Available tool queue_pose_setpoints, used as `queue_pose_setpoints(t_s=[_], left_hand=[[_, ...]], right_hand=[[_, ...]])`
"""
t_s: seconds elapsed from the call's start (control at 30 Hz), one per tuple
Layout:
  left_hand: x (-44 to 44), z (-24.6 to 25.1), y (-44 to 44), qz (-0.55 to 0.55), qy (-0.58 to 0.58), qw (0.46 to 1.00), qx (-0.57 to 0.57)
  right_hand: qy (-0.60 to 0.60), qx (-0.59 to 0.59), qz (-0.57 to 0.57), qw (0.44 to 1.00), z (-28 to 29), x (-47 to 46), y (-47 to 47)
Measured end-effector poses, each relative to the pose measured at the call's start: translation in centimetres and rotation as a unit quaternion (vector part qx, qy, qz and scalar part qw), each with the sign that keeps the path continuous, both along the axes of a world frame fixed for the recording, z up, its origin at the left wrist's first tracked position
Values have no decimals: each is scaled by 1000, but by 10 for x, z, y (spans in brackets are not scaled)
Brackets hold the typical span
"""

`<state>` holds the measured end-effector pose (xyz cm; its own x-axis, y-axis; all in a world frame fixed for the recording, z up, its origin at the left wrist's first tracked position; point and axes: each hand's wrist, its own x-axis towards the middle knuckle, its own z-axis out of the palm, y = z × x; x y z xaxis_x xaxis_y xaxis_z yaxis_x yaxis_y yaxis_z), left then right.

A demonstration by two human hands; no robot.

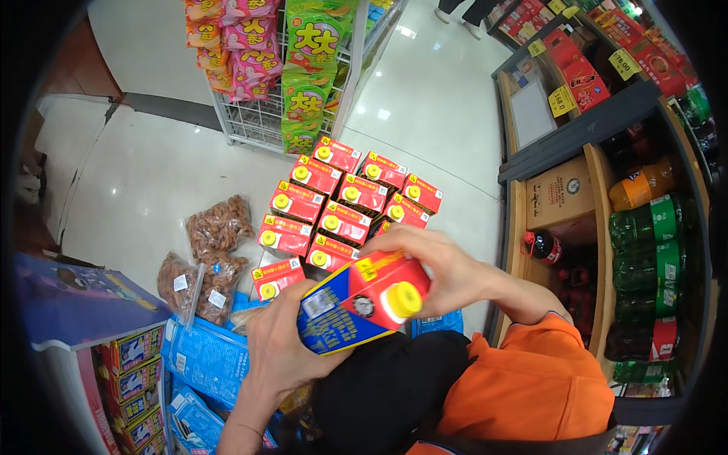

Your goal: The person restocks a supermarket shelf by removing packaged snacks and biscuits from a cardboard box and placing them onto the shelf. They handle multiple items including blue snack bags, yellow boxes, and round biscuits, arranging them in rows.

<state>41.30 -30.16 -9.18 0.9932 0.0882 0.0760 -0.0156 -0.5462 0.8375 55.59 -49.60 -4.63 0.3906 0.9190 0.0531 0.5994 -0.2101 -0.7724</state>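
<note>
Tilted in front of me is a drink carton [341,310], blue and red with a yellow screw cap. My left hand [284,338] wraps its lower side, thumb along the near face. Around the top end curls my right hand [443,264], with the fingers over the far edge near the cap. Just beyond, several matching red cartons [347,219] stand upright on the floor in slanting rows, their yellow caps facing up. The right hand hides part of the nearest ones.
Bags of brown snacks [219,227] and blue packages [210,355] lie at left. A wire rack [250,122] with hanging snack packets [310,57] rises beyond the cartons. On the right, wooden shelves [594,239] hold green bottles [645,267]. A person's legs [466,14] show at the top.
</note>
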Motion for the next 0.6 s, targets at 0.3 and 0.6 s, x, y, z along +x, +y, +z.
queue_pose_setpoints(t_s=[0.3, 0.6], left_hand=[[-75, 9, 70, 125, 10, 985, -121], [-200, -42, 82, 277, 147, 935, -168]], right_hand=[[14, -329, -237, 914, 60, 68, -102], [-123, -329, -450, 821, -184, 124, -209]])
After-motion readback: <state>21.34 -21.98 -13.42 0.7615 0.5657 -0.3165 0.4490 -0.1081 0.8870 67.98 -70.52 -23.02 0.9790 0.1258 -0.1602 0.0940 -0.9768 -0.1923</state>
